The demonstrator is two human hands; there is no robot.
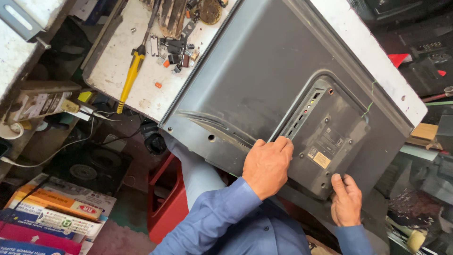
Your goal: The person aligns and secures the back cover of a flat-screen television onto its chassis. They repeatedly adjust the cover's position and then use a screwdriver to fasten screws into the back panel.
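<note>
The left hand [267,165] hides part of the television back [264,80]; small parts [173,51] on the bench [141,89] are perhaps electronic, too small to tell.
</note>
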